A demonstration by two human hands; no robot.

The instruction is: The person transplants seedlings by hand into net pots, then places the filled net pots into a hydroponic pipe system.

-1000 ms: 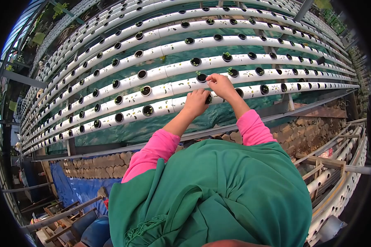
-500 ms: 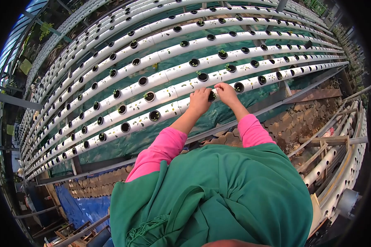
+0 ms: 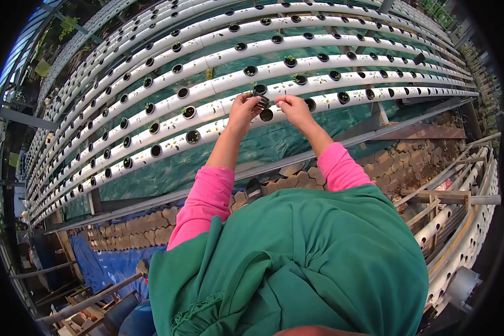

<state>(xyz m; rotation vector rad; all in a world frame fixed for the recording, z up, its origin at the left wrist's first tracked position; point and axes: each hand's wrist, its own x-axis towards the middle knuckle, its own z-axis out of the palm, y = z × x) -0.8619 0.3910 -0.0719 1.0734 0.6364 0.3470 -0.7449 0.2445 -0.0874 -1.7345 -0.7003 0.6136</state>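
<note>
My left hand grips a small black net pot, lifted just above the nearest white pipe. Below the pot, a round hole in that pipe shows open. My right hand is beside the pot on its right, thumb and fingers pinched together; whatever may be between them is too small to make out. Another black pot with a green seedling sits in the second pipe, just beyond my left fingers. Seedling leaves and bits lie scattered along the pipe tops.
Several parallel white pipes with potted seedlings stretch away over green sheeting. A metal rail runs along the near side, above stone paving. Wooden framing and more pipes stand at right, a blue tarp at lower left.
The black net pot has come up out of the hole in my left hand. Both hands have moved slightly left and up in view, and the camera view has shifted a little.
</note>
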